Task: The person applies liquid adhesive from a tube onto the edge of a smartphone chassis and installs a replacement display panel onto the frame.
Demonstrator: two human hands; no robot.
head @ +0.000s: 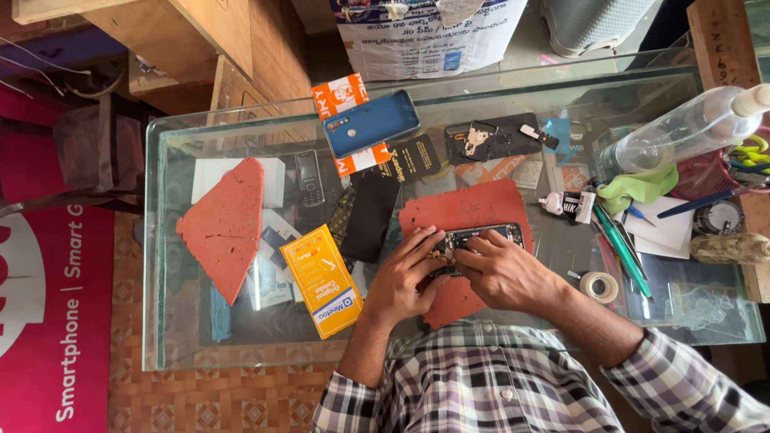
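Hidden: the left hand [399,282] and right hand [501,273] cover the lower edge of the opened phone [481,238]; what the fingertips pinch there is too small to tell. The near part of the red mat [465,210] lies under both hands.
Cut off: the clear bottle [682,131] runs out at the right edge; the pen holder [750,160] beside it is only partly in view.
Hard to read: things under the glass bench [241,353] show dimly through reflections.
Mats: two red ones, the one under the phone and a triangular mat [226,224] well to the left.
Phones: one opened on the red mat; one back cover [370,122], blue, lying further off; one keypad phone [309,178] below the glass.
Boxes: one yellow box [325,281] just left of the left hand.
Tape: one roll [598,285] near the right forearm.
Left hand: fingers curled narrow, tips resting on the phone's left end.
Right hand: fingers bent close together, pressing on the phone's middle; I cannot tell if it holds a tool.
Phone place: flat on the red mat, centre of the bench, between both hands.
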